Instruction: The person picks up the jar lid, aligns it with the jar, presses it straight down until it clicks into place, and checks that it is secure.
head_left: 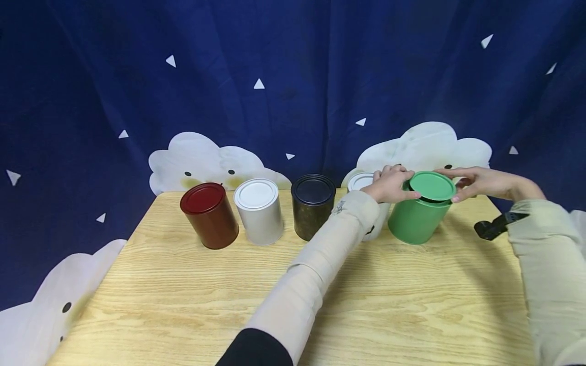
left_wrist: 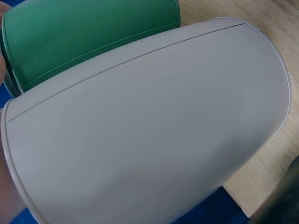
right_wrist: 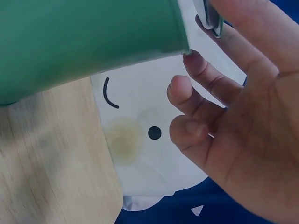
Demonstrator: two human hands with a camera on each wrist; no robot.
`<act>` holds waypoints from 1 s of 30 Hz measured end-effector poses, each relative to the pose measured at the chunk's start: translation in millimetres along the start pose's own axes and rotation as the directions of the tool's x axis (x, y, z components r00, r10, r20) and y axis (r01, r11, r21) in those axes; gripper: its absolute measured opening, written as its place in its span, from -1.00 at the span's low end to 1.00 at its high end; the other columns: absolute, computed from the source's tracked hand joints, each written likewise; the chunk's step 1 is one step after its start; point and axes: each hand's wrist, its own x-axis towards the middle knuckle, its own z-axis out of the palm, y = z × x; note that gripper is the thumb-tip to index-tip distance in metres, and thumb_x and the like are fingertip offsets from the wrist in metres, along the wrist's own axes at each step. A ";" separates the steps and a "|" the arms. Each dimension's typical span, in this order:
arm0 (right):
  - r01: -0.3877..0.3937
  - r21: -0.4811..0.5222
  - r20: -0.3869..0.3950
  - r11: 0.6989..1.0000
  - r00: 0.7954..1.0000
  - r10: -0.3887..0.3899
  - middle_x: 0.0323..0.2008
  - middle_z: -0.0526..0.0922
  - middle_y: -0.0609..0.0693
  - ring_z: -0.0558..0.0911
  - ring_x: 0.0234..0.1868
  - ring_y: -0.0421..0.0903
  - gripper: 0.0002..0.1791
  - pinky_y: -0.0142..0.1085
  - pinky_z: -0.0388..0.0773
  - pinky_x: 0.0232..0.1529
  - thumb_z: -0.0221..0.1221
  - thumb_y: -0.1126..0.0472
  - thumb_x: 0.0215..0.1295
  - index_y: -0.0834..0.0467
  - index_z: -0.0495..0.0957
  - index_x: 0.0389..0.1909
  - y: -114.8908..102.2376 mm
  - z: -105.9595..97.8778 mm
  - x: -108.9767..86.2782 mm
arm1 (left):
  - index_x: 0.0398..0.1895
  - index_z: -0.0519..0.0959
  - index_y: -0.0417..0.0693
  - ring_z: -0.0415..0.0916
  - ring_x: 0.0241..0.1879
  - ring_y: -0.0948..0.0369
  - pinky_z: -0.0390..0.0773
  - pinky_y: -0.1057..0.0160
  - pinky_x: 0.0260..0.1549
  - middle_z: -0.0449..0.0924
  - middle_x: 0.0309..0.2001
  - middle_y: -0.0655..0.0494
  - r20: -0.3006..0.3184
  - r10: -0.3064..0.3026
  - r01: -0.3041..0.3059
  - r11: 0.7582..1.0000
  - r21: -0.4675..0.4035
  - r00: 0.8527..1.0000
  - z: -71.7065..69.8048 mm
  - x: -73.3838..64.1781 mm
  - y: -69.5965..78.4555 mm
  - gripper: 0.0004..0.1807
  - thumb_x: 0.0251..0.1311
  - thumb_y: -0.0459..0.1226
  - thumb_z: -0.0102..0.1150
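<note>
A green can (head_left: 414,221) stands at the right of a row of cans. Its round green lid (head_left: 432,185) sits slightly raised and tilted, with a dark gap under its front right edge. My left hand (head_left: 391,184) holds the lid's left edge, reaching over the white can (head_left: 377,223) beside it. On the opposite side my right hand (head_left: 487,183) grips the lid's rim between thumb and index finger. In the right wrist view the other fingers (right_wrist: 181,88) curl loosely next to the green can (right_wrist: 88,37). A white can wall (left_wrist: 149,121) fills most of the left wrist view.
Left of these stand a dark red can (head_left: 212,221), another white can (head_left: 262,218) and a black can (head_left: 311,213), all lidded. They line the back of a wooden table (head_left: 192,300). Behind hangs a dark blue curtain (head_left: 293,76) with white clouds and triangles.
</note>
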 end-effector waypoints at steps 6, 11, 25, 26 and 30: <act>-0.040 0.014 0.023 0.999 0.999 0.040 0.13 0.32 0.07 0.44 -0.08 -0.04 -0.12 -0.08 0.36 -0.18 0.25 0.22 0.09 0.13 -0.01 0.39 1.5 2.1 3.2 | 0.37 0.10 0.32 0.00 0.18 0.31 0.01 0.29 0.01 0.11 0.27 0.39 0.007 -0.027 0.027 0.999 0.025 1.000 2.8 0.9 1.6 -0.29 0.15 0.21 -0.07; -0.058 0.041 0.059 0.997 0.997 0.055 0.23 0.16 0.34 0.38 0.03 0.15 -0.11 -0.06 0.36 -0.19 0.22 0.21 0.14 0.03 -0.08 0.41 2.1 3.7 2.6 | 0.35 0.13 0.34 0.03 0.12 0.31 0.00 0.31 -0.06 0.14 0.25 0.39 0.008 -0.035 0.035 0.999 0.020 0.999 4.0 0.4 1.8 -0.30 0.13 0.22 -0.06; -0.025 0.025 0.005 0.999 1.000 0.024 0.28 0.14 0.29 0.25 0.17 0.25 -0.19 0.10 0.35 -0.11 0.16 0.16 0.21 0.08 -0.04 0.40 7.9 7.5 -0.2 | 0.21 0.34 0.34 0.12 0.00 0.32 0.05 0.33 -0.14 0.29 0.08 0.39 -0.076 -0.048 0.047 0.999 -0.017 0.996 4.5 -4.1 4.5 -0.39 0.06 0.19 0.07; -0.021 0.026 -0.007 0.999 1.000 0.021 0.28 0.17 0.22 0.26 0.18 0.20 -0.21 0.11 0.34 -0.09 0.15 0.16 0.21 0.09 -0.02 0.40 8.7 7.9 -0.7 | 0.20 0.36 0.33 0.13 -0.01 0.32 0.05 0.33 -0.15 0.30 0.07 0.39 -0.087 -0.047 0.045 0.999 -0.020 0.995 5.0 -4.2 4.7 -0.40 0.05 0.18 0.09; -0.017 0.028 -0.055 0.999 0.998 0.018 0.13 0.32 -0.30 0.35 0.05 -0.24 -0.27 0.03 0.35 -0.10 0.17 0.16 0.19 0.11 0.09 0.37 11.2 9.9 -1.8 | 0.15 0.41 0.31 0.14 -0.03 0.33 0.06 0.34 -0.16 0.32 0.04 0.39 -0.108 -0.055 0.053 0.998 -0.020 0.993 6.7 -4.2 4.9 -0.43 0.03 0.19 0.10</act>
